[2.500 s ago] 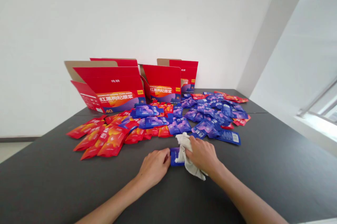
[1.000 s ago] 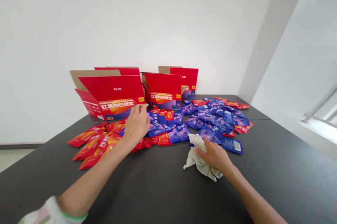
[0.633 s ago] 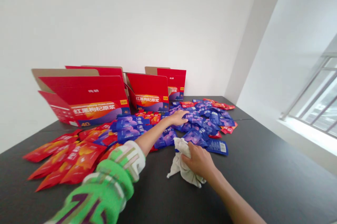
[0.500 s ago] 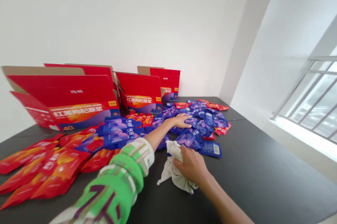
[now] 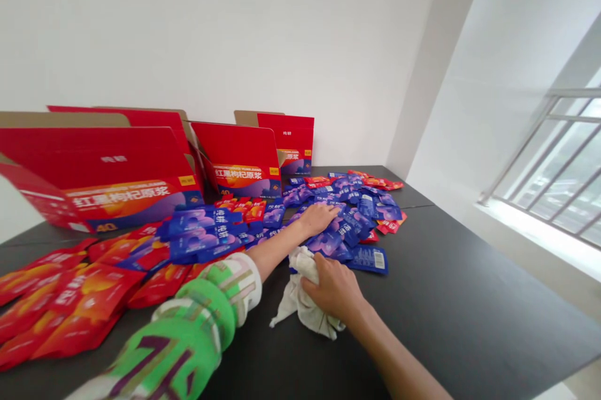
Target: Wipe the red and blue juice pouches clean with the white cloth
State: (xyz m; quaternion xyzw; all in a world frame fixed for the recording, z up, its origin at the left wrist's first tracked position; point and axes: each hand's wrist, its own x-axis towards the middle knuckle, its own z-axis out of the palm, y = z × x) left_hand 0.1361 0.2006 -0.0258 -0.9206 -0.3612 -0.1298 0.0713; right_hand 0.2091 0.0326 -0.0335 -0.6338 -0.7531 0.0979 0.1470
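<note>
My left hand (image 5: 319,218), in a green and white sleeve, reaches into the heap of blue pouches (image 5: 359,221). Its fingers are bent down and closed at a blue pouch, whose gripped edge is largely covered by the hand. Nearer to me, my right hand (image 5: 332,284) is closed around a crumpled off-white cloth (image 5: 305,306), which hangs down to the dark table. A blue pouch with a white label (image 5: 369,260) lies flat just beyond my right hand. Left of my forearm, more blue pouches (image 5: 201,231) are stacked on red ones.
Red pouches (image 5: 84,300) lie spread at the left of the dark table (image 5: 432,300). Several open red cartons stand behind, among them a large carton (image 5: 122,181), a middle one (image 5: 244,162) and a rear one (image 5: 293,140). A railing (image 5: 554,168) runs along the window at right.
My left hand left the pouch at the front, passed over the stacked pouches at left, then reached into the right-hand blue heap. My right hand kept the cloth. The view turned right.
</note>
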